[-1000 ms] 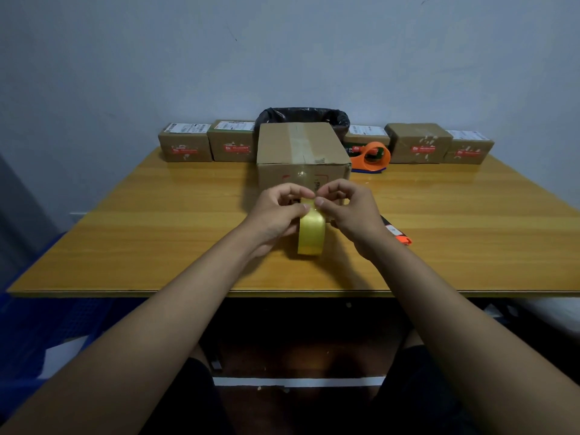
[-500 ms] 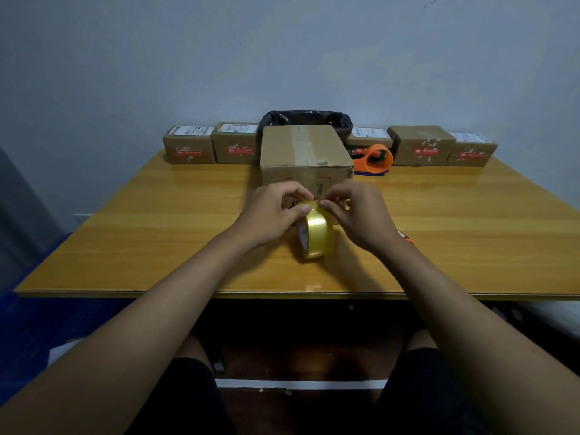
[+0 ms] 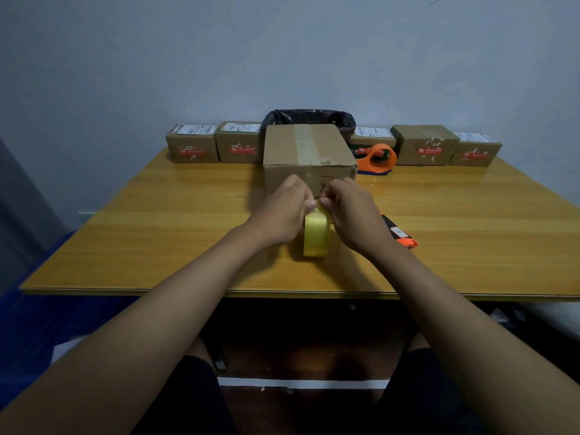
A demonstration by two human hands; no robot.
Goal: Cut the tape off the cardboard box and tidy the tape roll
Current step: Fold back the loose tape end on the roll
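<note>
A yellow tape roll (image 3: 316, 236) stands on edge on the wooden table (image 3: 157, 233), just in front of a taped cardboard box (image 3: 306, 152). My left hand (image 3: 282, 211) grips the roll from its left side. My right hand (image 3: 354, 215) grips it from the right. The fingertips of both hands pinch together at the top of the roll. A strip of clear tape runs over the box's top and down its front. An orange and black cutter (image 3: 400, 235) lies on the table just right of my right wrist, partly hidden.
Several small cardboard parcels (image 3: 192, 147) line the back edge against the wall. A bin lined with a black bag (image 3: 310, 117) stands behind the box. An orange tape dispenser (image 3: 378, 158) sits to the box's right. The table's front edge lies near my forearms.
The roll has turned back to face edge-on after being angled. Both hands stay on it with the fingertips working at its top.
</note>
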